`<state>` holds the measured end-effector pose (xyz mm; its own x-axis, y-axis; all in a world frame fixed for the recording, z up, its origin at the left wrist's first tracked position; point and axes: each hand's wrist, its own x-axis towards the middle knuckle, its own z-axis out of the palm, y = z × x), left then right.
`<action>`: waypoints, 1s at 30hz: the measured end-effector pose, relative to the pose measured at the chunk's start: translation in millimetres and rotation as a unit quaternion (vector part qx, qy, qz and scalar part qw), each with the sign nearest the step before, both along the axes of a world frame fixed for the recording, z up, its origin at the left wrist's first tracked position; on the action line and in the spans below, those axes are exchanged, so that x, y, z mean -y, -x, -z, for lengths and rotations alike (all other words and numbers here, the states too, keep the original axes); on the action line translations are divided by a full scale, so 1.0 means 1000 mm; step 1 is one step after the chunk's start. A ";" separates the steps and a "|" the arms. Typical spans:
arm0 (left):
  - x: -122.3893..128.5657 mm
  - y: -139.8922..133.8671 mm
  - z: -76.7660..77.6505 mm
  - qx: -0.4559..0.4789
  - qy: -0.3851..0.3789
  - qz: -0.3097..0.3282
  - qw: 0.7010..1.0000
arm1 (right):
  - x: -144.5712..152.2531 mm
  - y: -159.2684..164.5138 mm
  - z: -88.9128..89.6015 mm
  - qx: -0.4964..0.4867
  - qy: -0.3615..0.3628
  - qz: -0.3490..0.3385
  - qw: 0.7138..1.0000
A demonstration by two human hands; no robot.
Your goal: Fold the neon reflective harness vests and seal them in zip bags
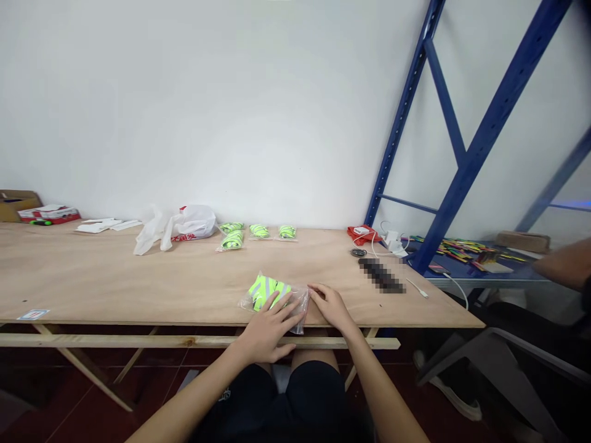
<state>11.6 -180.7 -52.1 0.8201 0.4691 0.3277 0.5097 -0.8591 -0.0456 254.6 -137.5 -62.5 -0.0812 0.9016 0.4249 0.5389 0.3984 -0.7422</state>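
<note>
A clear plastic bag (301, 303) lies flat near the table's front edge, with folded neon-yellow fabric with grey stripes (261, 289) inside. My left hand (266, 332) rests on the bag with its fingers spread, pressing over the fabric and the loose plastic. At the bag's right end, my right hand (333, 309) has its fingertips closed on the edge of the plastic. Its thumb is mostly hidden. Toward the wall sit several similar small bags of neon-yellow striped fabric (232, 239).
A white plastic carrier bag (198, 223) and white papers (104, 225) are at the back left. To the right are a red item (364, 234), a blurred-out dark object (381, 275), cables and a blue metal rack (484, 123). Another person's arm (566, 264) shows at far right.
</note>
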 end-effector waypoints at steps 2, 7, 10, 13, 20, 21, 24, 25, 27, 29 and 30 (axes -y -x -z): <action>-0.001 0.000 0.000 0.029 0.015 0.011 0.999 | 0.001 0.001 -0.002 0.006 -0.005 0.001 1.000; -0.005 -0.003 0.007 0.128 0.032 0.042 0.990 | 0.003 0.001 -0.007 0.010 -0.004 -0.012 1.000; -0.007 -0.005 0.011 0.194 0.024 0.072 0.978 | 0.004 0.001 -0.008 0.004 0.001 -0.011 1.000; -0.008 -0.007 0.014 0.249 0.000 0.100 0.963 | 0.004 0.001 -0.009 -0.003 0.007 -0.012 1.000; -0.005 -0.009 0.014 0.289 -0.053 0.105 0.950 | 0.003 0.002 -0.008 -0.015 0.015 -0.011 1.000; -0.005 -0.009 0.014 0.294 -0.057 0.106 0.948 | 0.003 0.002 -0.008 -0.016 0.016 -0.012 1.000; -0.003 -0.011 0.013 0.296 -0.063 0.113 0.946 | 0.003 0.000 -0.008 -0.021 0.016 -0.017 1.000; -0.003 -0.011 0.013 0.293 -0.065 0.115 0.947 | 0.003 -0.001 -0.008 -0.022 0.017 -0.019 0.999; -0.002 -0.012 0.013 0.293 -0.070 0.118 0.946 | 0.003 -0.002 -0.008 -0.024 0.018 -0.023 0.999; 0.000 -0.013 0.012 0.299 -0.071 0.121 0.944 | 0.003 -0.003 -0.009 -0.026 0.019 -0.025 0.999; 0.000 -0.013 0.012 0.303 -0.072 0.124 0.942 | 0.003 -0.003 -0.009 -0.027 0.020 -0.025 0.999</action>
<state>25.0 -180.9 -63.9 0.5407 0.2026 0.8164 0.2634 -0.9625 0.0644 257.6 -140.4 -53.8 -0.1051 0.9135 0.3931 0.4778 0.3930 -0.7856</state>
